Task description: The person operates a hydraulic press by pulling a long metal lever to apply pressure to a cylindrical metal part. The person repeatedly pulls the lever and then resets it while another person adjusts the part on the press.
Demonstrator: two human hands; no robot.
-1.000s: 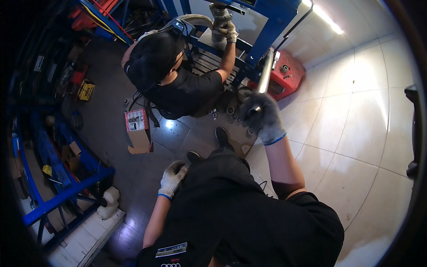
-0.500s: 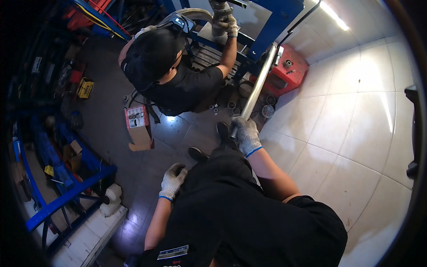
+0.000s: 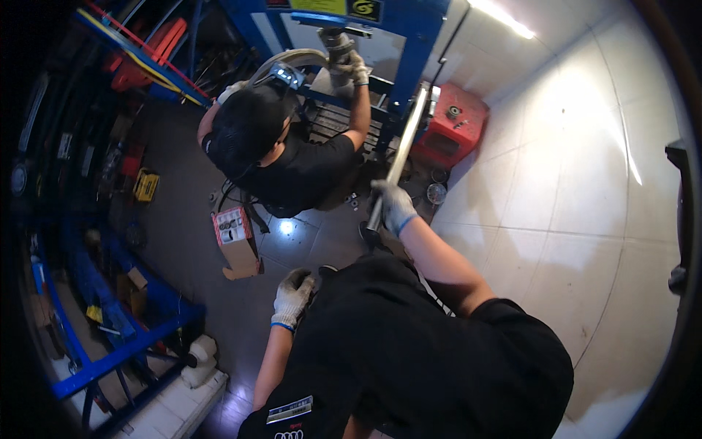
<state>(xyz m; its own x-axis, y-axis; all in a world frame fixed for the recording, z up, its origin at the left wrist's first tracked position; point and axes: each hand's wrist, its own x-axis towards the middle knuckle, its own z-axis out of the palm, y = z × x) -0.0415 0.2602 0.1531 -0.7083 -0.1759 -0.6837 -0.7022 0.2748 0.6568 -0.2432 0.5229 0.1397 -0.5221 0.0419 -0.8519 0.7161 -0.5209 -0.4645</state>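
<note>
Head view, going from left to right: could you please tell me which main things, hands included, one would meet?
Yellow-and-black item → open cardboard box → left hand → right hand closed around the metal bar → red housing.

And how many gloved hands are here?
4: wearer's left hand below centre, wearer's right hand on the bar; co-worker's right hand on a cylinder, co-worker's left hand beside the cap.
</note>
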